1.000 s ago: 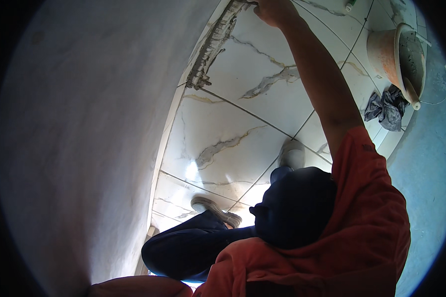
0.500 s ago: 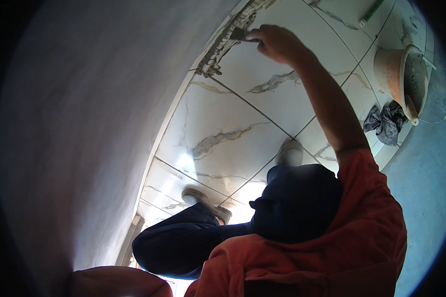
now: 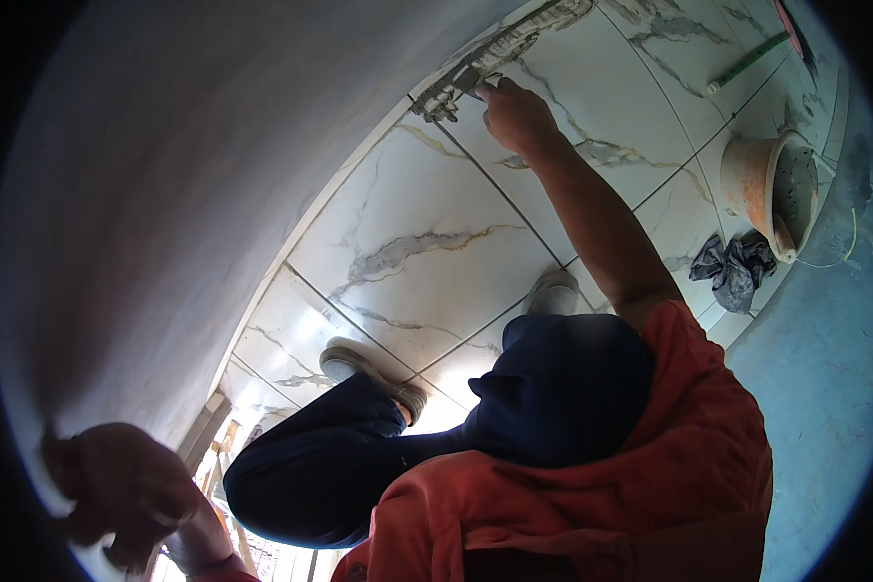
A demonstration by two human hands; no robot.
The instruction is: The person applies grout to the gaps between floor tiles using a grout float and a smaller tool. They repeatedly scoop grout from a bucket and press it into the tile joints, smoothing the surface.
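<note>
My right hand reaches far forward, fingers closed round a small putty knife. The blade rests on a rough strip of grey mortar along the foot of the wall, near the strip's closer end. White marbled floor tiles lie beneath the hand. At the lower left, in shadow beside the pale wall, my left hand is raised. Its fingers look spread, with nothing visible in them, though they are dark and somewhat blurred. Whether it touches the wall I cannot tell.
A dirty bucket lies tipped at the right, its inside coated grey. Near it is a crumpled dark cloth or bag. Farther off lies a green stick-like handle. My shoes stand on the tiles, knees bent.
My right hand with the putty knife has moved along the mortar toward its nearer end. My left hand has come into view at the lower left. The whole view has shifted slightly.
</note>
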